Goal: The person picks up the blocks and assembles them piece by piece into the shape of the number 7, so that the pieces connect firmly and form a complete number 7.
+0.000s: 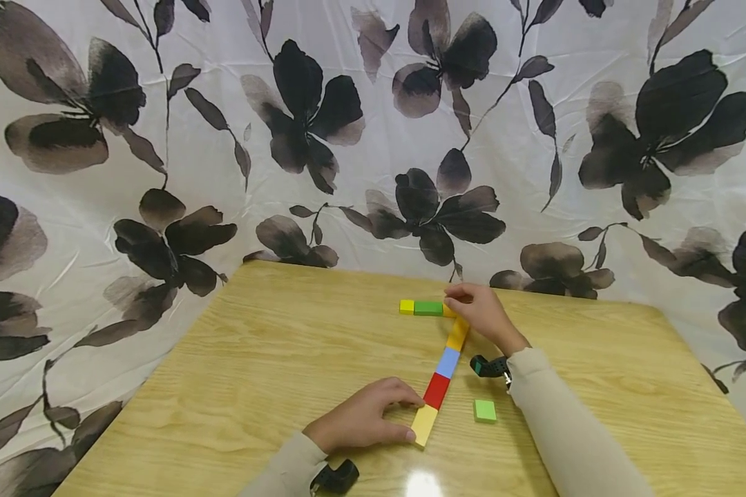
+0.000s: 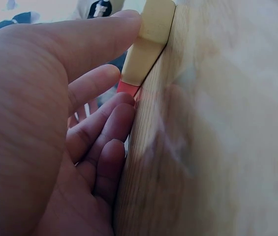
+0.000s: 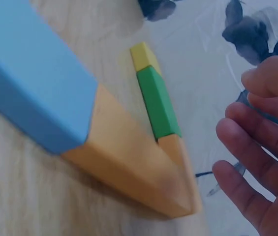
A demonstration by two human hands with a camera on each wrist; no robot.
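A slanting row of blocks lies end to end on the table: a pale yellow block (image 1: 425, 425) nearest, then a red block (image 1: 436, 391), a blue block (image 1: 447, 362) and an orange block (image 1: 456, 335). From its far end a second row runs left, with another orange block (image 1: 448, 310), a green block (image 1: 428, 308) and a small yellow block (image 1: 407, 307). My left hand (image 1: 373, 414) rests beside the near end, thumb and fingertips right at the pale yellow block. At the far corner is my right hand (image 1: 481, 314), fingers loosely bent and partly covering the upper orange block.
A light green square block (image 1: 485, 411) lies apart, right of the slanting row near my right sleeve. Behind the wooden table (image 1: 255, 359) hangs a white cloth (image 1: 224, 55) with dark flowers. Each wrist wears a black camera strap.
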